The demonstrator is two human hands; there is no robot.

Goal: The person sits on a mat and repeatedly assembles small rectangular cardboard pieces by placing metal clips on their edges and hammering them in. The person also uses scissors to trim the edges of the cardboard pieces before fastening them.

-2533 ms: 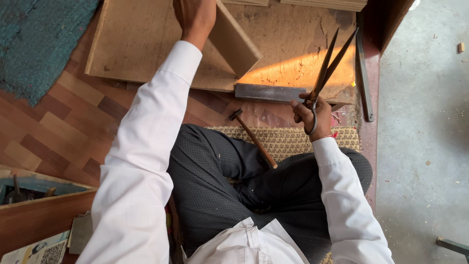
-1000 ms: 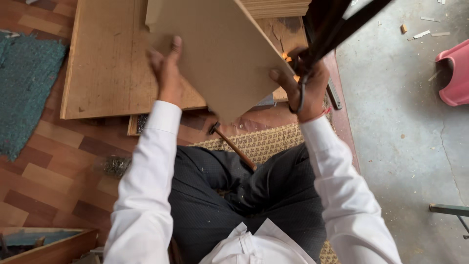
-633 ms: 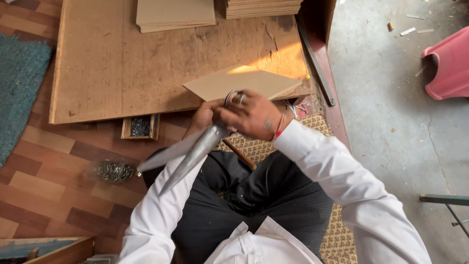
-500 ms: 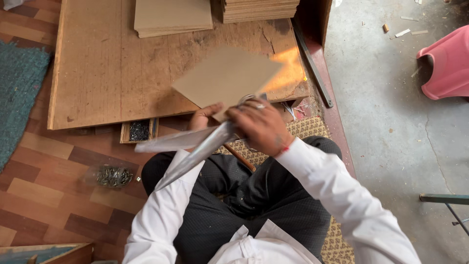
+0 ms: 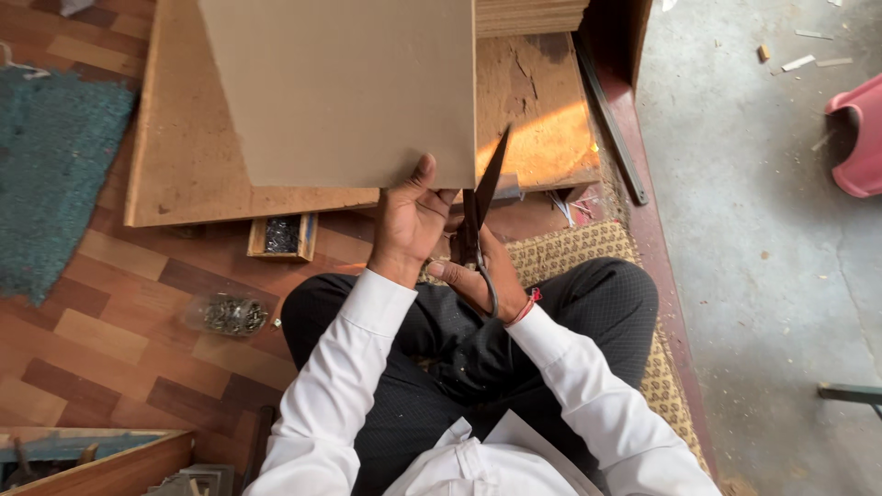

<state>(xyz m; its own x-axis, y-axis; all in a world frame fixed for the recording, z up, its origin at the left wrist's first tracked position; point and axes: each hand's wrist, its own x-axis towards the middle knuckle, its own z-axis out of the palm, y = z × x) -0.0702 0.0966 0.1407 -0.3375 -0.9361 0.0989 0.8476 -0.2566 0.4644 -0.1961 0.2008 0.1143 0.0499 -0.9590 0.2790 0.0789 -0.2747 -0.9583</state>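
The left hand [image 5: 411, 223] reaches forward from a white-sleeved arm bent at the elbow, thumb raised on the near face and fingers curled under the edge it pinches. Just to its right, the right hand [image 5: 478, 276] sits slightly lower and closer to the body, fingers closed through the loops of its grip, the index finger stretched toward the left hand. Both forearms converge from the shoulders, the wrists nearly touching above the crossed legs.
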